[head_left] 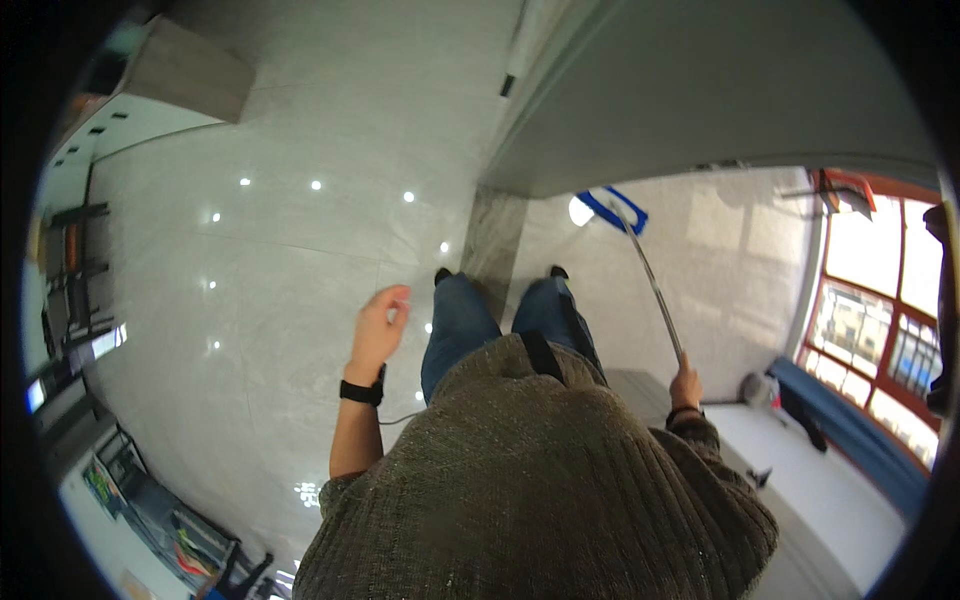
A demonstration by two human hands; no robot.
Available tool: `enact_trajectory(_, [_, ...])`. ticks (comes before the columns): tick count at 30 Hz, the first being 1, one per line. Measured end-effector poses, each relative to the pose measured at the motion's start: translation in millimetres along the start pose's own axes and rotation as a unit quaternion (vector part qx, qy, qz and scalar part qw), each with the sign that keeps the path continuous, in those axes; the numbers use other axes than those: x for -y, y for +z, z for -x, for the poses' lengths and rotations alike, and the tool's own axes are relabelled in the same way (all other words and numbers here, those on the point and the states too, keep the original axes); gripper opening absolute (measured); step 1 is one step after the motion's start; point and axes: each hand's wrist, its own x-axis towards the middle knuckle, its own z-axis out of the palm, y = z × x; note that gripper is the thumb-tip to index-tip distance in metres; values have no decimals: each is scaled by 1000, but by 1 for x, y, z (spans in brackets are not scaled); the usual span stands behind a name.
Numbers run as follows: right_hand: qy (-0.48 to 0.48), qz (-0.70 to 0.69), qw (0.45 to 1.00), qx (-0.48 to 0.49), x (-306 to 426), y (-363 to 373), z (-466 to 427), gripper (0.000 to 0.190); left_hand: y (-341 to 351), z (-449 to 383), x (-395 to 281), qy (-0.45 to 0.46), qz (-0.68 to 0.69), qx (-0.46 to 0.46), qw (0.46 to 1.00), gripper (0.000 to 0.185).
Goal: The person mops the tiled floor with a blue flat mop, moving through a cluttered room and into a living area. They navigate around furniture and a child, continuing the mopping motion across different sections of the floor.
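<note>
My right hand (685, 386) grips the upper part of a thin metal pole (656, 289). At the pole's far end is a flat mop head with a blue rim (637, 217), on the pale tiled floor close to the foot of a grey-green wall or door panel (697, 97). My left hand (381, 326) hangs over the floor on the other side with its fingers loosely curled. Nothing shows in it, and a gap is visible beside the thumb. A black watch (363, 391) is on that wrist.
A darker stone strip (495, 232) crosses the floor between my feet. A wood-and-white cabinet (187, 75) stands at the upper left, with dark furniture (71, 262) below it. Red-framed windows (874, 315) and a white surface (810, 472) lie to the right.
</note>
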Motion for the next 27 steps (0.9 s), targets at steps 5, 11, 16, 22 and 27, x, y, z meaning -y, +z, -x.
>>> enact_trajectory(5, [30, 2, 999, 38, 47, -42, 50, 43, -31, -26, 13, 16, 5, 12, 1000, 25])
enact_trajectory(11, [-31, -61, 991, 111, 70, -36, 138, 47, -15, -48, 10, 23, 24, 62, 998, 25])
enact_trajectory(16, [-96, -75, 965, 233, 55, 13, 209, 59, -1, -63, -10, 58, 53, 78, 994, 25])
enact_trajectory(22, [-152, -263, 934, 191, -9, 40, 251, 57, 30, -89, -33, 80, 61, 115, 988, 22])
enact_trajectory(27, [-35, -249, 953, 167, -1, 18, 245, 51, 62, -128, -32, 63, 71, 150, 984, 22])
